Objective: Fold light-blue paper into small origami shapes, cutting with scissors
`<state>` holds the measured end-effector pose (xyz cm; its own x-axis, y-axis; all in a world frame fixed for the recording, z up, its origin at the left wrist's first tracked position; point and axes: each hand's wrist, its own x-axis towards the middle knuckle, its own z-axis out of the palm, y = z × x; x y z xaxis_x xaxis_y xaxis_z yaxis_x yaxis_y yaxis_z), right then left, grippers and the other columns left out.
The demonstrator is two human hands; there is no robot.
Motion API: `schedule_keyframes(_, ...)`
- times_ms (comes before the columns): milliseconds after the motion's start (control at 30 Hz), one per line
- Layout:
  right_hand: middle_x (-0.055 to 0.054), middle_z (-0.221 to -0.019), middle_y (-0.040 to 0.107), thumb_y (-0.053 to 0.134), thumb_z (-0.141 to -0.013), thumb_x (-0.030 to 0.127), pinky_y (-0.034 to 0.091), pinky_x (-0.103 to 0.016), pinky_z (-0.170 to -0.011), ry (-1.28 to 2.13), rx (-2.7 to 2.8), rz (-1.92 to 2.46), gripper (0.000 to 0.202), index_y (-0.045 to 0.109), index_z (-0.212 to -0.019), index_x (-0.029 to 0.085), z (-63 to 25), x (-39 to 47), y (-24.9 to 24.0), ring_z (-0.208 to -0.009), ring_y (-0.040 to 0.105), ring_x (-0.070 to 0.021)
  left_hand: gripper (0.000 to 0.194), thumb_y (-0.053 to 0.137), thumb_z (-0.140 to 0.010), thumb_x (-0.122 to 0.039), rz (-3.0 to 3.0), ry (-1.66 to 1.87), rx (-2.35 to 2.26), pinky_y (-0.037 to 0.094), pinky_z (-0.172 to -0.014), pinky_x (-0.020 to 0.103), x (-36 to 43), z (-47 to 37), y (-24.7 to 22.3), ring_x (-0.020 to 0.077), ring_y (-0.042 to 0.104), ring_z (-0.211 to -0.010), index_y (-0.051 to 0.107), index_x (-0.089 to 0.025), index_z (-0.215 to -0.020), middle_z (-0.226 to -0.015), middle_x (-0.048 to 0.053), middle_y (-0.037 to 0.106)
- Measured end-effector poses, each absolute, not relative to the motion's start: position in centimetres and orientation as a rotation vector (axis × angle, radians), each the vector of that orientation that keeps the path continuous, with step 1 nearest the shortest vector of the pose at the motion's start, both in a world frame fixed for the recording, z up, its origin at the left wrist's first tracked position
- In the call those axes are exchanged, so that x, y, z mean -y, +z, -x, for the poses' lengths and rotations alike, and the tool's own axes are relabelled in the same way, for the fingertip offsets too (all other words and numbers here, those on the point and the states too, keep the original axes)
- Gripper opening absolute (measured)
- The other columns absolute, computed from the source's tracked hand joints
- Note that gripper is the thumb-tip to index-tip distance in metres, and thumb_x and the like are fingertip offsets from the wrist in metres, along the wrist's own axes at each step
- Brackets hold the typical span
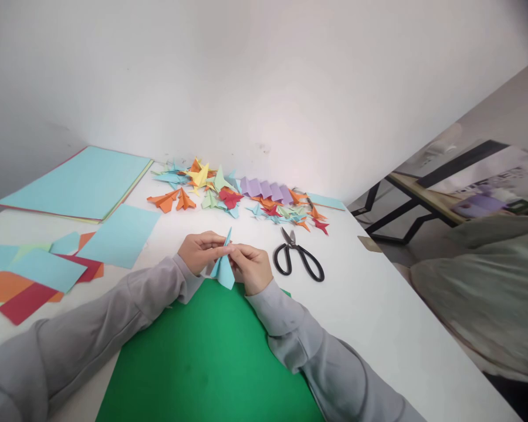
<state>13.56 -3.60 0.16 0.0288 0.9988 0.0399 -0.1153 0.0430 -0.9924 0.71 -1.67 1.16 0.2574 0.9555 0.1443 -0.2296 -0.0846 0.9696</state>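
A light-blue folded paper piece [225,273], pointed at the top and flared at the bottom, is held between both hands above the green sheet [202,357]. My left hand [203,252] grips its left side, thumb along the fold. My right hand [251,266] pinches it from the right near the middle, and the two sets of fingertips almost meet. Parts of the fingers behind the paper are hidden. Black-handled scissors [297,255] lie on the white table just right of my right hand, blades pointing away and slightly parted.
Folded paper figures in many colours [200,176] are heaped along the wall, beside a pleated purple strip [266,190]. Large blue sheets [77,181] are stacked at the back left. Loose coloured rectangles [30,302] overlap at left. A person in a grey-green garment [488,281] is at the right.
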Motion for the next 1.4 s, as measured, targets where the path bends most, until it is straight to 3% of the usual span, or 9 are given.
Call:
schedule_keyframes(133, 0.0, -0.044, 0.054, 0.061, -0.065, 0.044, 0.036, -0.023, -0.041, 1.286, 1.135, 1.107, 0.034, 0.062, -0.05, 0.014, -14.1, 3.5, 0.3, -0.039, 0.045, -0.0085, 0.028, 0.074, -0.05, -0.031, -1.113, 1.053, -0.779, 0.047, -0.051, 0.025, 1.5, -0.5, 1.1, 0.0119, 0.056, -0.054, 0.067, -0.01, -0.067, -0.059, 0.001, 0.06)
schedule_keyframes(267, 0.001, -0.046, 0.055, 0.065, -0.064, 0.037, 0.036, -0.022, -0.042, 1.125, 1.184, 1.129, 0.024, 0.063, -0.055, 0.015, -14.8, 3.2, 0.5, -0.04, 0.045, -0.0078, 0.031, 0.074, -0.049, -0.031, -1.022, 0.952, -0.831, 0.037, -0.039, 0.019, 1.3, -0.3, 0.8, 0.0066, 0.046, -0.04, 0.067, -0.01, -0.071, -0.045, -0.002, 0.055)
schedule_keyframes(467, 0.001, -0.053, 0.059, 0.065, -0.065, 0.031, 0.039, -0.023, -0.046, 1.139, 1.196, 1.079, 0.015, 0.063, -0.062, 0.016, -15.1, 2.9, 0.4, -0.044, 0.048, -0.0087, 0.041, 0.075, -0.049, -0.026, -1.04, 0.897, -0.728, 0.038, -0.042, 0.021, 1.4, -0.2, 0.9, 0.0102, 0.054, -0.045, 0.064, -0.011, -0.086, -0.055, 0.001, 0.062)
schedule_keyframes(667, 0.001, -0.05, 0.061, 0.065, -0.065, 0.027, 0.041, -0.023, -0.049, 1.233, 1.217, 1.022, 0.012, 0.064, -0.06, 0.016, -15.3, 2.7, 0.2, -0.046, 0.05, -0.0089, 0.033, 0.075, -0.048, -0.021, -1.043, 0.917, -0.734, 0.043, -0.048, 0.022, 1.5, -0.2, 1.6, 0.0092, 0.055, -0.05, 0.067, -0.011, -0.078, -0.061, 0.003, 0.065)
schedule_keyframes(967, -0.001, -0.053, 0.064, 0.065, -0.063, 0.027, 0.042, -0.023, -0.05, 1.368, 1.144, 0.945, 0.013, 0.064, -0.059, 0.016, -15.7, 2.3, -0.5, -0.047, 0.054, -0.0099, 0.036, 0.076, -0.047, -0.02, -1.019, 0.894, -0.739, 0.04, -0.043, 0.02, 1.4, -0.1, 1.5, 0.008, 0.053, -0.046, 0.07, -0.011, -0.081, -0.06, 0.003, 0.065)
schedule_keyframes(1400, 0.0, -0.05, 0.062, 0.064, -0.063, 0.026, 0.041, -0.023, -0.047, 1.279, 1.142, 1.007, 0.012, 0.064, -0.057, 0.016, -15.3, 2.6, -0.3, -0.044, 0.052, -0.0098, 0.03, 0.075, -0.048, -0.023, -1.194, 1.027, -0.767, 0.039, -0.041, 0.019, 1.9, -0.5, 1.6, 0.0074, 0.05, -0.046, 0.071, -0.011, -0.076, -0.059, 0.004, 0.064)
